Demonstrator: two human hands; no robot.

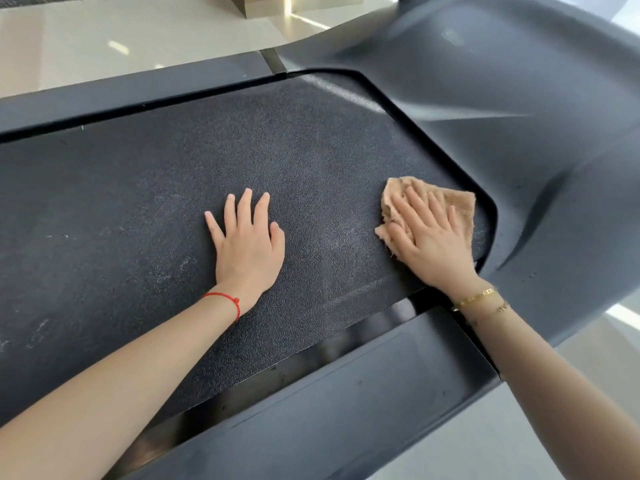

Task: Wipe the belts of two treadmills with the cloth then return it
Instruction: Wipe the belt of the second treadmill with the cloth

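Now cloth (450, 202), tan and crumpled, lies on belt (138, 202) at its end by the grey hood (502, 81). Right hand (429, 237) presses flat on cloth, fingers straight. Left hand (247, 240) flat on belt beside cloth, fingers spread, holding nothing.

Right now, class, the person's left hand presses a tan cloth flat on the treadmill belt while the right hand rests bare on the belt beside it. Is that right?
Not quite: the hands are swapped. The head view shows the right hand pressing the tan cloth flat on the treadmill belt, while the left hand rests bare on the belt beside it.
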